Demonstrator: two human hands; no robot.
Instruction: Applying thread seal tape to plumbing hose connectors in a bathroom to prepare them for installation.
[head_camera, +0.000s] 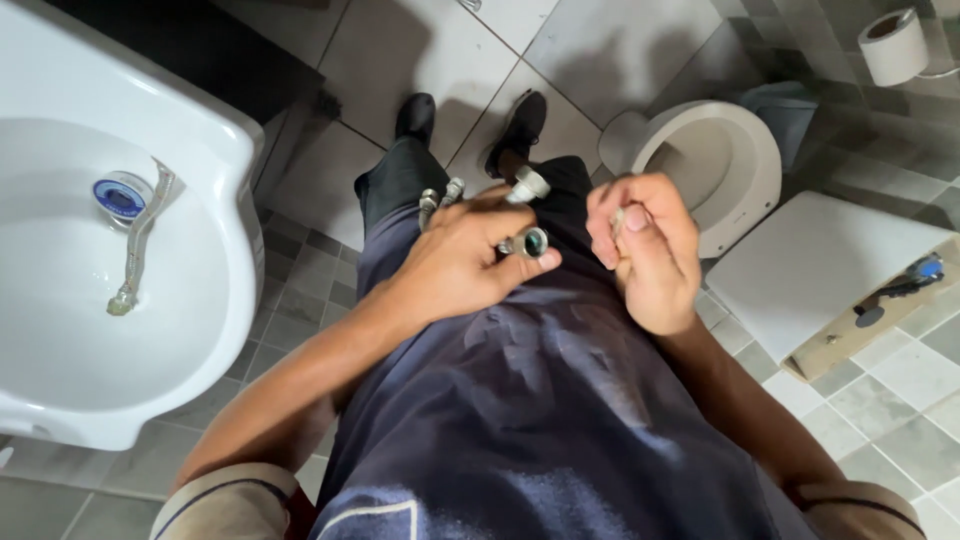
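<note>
My left hand (455, 262) grips a bunch of braided metal hoses (438, 200) in front of my body. Its thumb and forefinger pinch one metal hose nut (532, 242) with the open end turned toward me; another white and metal fitting (528, 185) sticks up above it. My right hand (648, 250) is curled into a fist just right of the nut, pinching a small pale piece (620, 216) between thumb and fingers; what that piece is I cannot tell.
A white washbasin (215, 160) at left holds a blue-and-white tape roll (120, 196) and a braided hose (140, 240). A white toilet bowl (755, 190) stands at upper right, a white lid (810, 270) on cardboard beside it, and a paper roll (893, 45) on the wall.
</note>
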